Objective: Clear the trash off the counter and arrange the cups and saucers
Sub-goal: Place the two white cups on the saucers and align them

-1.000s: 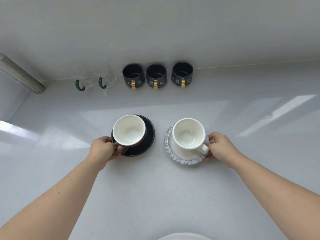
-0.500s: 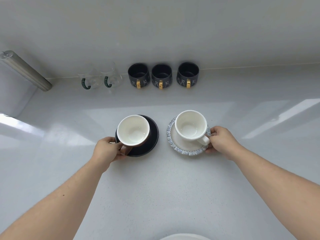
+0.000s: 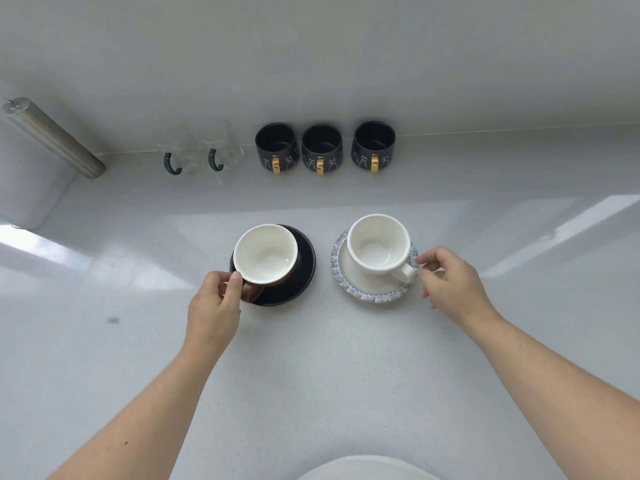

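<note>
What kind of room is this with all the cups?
Probably a kitchen: a white counter against a wall, three dark mugs and two glass cups lined up, plus two cups on saucers.

A brushed metal cylinder (image 3: pixel 52 136) lies slanted at the far left, over a pale rounded container (image 3: pixel 31 188).

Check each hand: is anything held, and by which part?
Left hand pinches the brown cup at its handle, on the black saucer. Right hand holds nothing; fingertips open beside the white cup's handle.

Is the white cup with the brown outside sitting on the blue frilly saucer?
No, the brown-sided white cup sits on the round black saucer.
</note>
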